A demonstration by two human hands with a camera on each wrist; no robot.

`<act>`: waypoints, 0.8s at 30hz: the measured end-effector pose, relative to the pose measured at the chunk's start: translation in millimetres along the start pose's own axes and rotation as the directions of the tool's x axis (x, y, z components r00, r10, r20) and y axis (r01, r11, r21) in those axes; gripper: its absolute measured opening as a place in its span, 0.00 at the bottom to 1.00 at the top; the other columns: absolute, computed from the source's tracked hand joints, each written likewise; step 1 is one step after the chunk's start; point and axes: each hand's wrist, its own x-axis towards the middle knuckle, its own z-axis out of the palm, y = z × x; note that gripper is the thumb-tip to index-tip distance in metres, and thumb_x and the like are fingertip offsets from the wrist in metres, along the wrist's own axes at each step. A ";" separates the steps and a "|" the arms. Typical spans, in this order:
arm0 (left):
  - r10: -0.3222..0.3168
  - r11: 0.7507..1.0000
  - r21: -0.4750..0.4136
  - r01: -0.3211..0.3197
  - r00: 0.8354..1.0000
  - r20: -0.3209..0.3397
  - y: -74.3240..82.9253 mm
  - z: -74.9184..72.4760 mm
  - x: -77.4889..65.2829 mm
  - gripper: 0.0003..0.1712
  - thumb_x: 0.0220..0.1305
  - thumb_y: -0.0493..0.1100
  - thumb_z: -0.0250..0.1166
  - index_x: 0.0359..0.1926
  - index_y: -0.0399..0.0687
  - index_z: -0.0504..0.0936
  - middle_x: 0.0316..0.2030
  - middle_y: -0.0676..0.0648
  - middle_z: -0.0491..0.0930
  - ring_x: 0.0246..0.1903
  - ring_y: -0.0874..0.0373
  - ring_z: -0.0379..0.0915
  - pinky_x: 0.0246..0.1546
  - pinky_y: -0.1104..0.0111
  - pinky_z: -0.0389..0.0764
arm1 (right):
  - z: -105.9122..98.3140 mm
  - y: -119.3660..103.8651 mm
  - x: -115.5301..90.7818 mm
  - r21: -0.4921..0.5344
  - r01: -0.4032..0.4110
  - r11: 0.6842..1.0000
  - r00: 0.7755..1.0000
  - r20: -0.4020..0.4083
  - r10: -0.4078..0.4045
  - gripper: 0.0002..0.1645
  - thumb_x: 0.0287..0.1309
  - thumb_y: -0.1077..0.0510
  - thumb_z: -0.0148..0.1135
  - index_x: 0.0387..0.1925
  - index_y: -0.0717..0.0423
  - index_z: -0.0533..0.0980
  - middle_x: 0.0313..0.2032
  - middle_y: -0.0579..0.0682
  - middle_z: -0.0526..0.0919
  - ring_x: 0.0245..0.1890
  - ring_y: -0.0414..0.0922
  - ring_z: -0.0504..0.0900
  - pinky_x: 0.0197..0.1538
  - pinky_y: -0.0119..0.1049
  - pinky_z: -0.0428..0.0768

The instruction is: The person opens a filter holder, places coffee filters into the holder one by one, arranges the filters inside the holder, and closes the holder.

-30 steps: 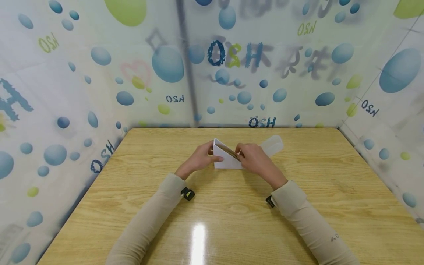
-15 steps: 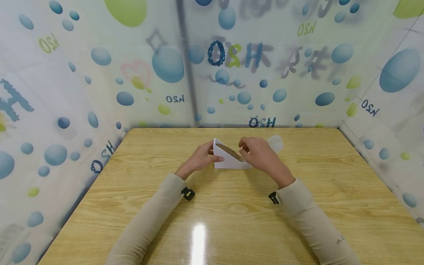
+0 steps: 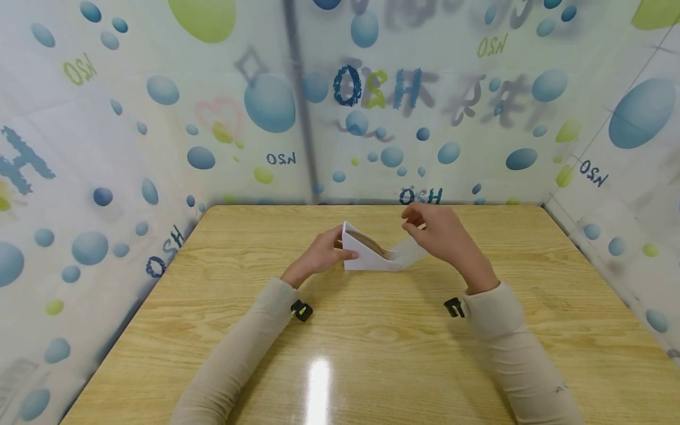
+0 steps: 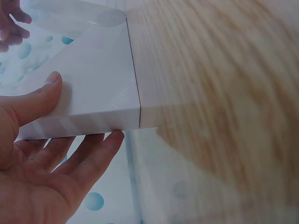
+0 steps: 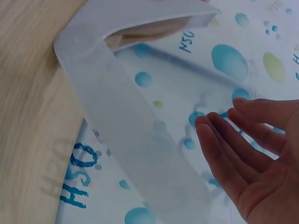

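A white wedge-shaped case (image 3: 361,258) stands on the table with its slanted mouth uncovered. Brown, flat, paper-like contents (image 3: 370,241) sit inside it; their exact kind is unclear. From the case's lower right corner a translucent lid (image 5: 131,126) swings out to the right, hanging away from the mouth. My left hand (image 3: 321,252) holds the case's tall left end, thumb on the near face (image 4: 88,70) and fingertips along the end and far side. Beside the lid, above the table, my right hand (image 3: 443,233) has loosely bent fingers and nothing between them.
The wooden table (image 3: 361,354) carries a bright light reflection near its front. A patterned sheet (image 3: 212,118) with blue and green spots hangs behind and along both sides. Each wrist wears a small black mount, the left mount (image 3: 301,310) and the right mount (image 3: 454,307).
My right hand has left the case's mouth and the brown contents, moving right and up to the lid. My left hand and the case have stayed in place.
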 end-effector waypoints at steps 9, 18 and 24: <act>0.005 1.000 -0.003 -0.005 1.000 0.004 -0.4 0.1 0.7 0.22 0.67 0.39 0.71 0.60 0.46 0.77 0.54 0.42 0.84 0.50 0.46 0.85 0.51 0.57 0.85 | -24.6 19.3 -7.2 0.058 -0.018 0.998 0.994 -0.105 0.024 0.10 0.72 0.59 0.62 0.49 0.60 0.81 0.44 0.60 0.89 0.46 0.56 0.87 0.50 0.55 0.86; 0.013 1.000 -0.003 -0.013 1.000 0.002 -1.2 0.5 0.5 0.22 0.67 0.38 0.71 0.60 0.44 0.77 0.54 0.41 0.84 0.50 0.46 0.84 0.51 0.57 0.85 | -37.7 40.0 -12.7 0.120 -0.076 0.990 0.986 -0.139 0.093 0.12 0.72 0.54 0.64 0.50 0.56 0.83 0.47 0.58 0.88 0.48 0.55 0.86 0.51 0.55 0.85; -0.005 1.000 -0.009 0.005 1.000 0.007 1.5 0.2 -0.2 0.22 0.67 0.39 0.71 0.59 0.45 0.77 0.54 0.42 0.84 0.50 0.46 0.84 0.51 0.57 0.85 | -44.6 55.0 -16.0 0.220 -0.143 0.965 0.988 -0.019 0.151 0.22 0.69 0.47 0.66 0.58 0.54 0.79 0.57 0.59 0.84 0.59 0.56 0.81 0.59 0.57 0.81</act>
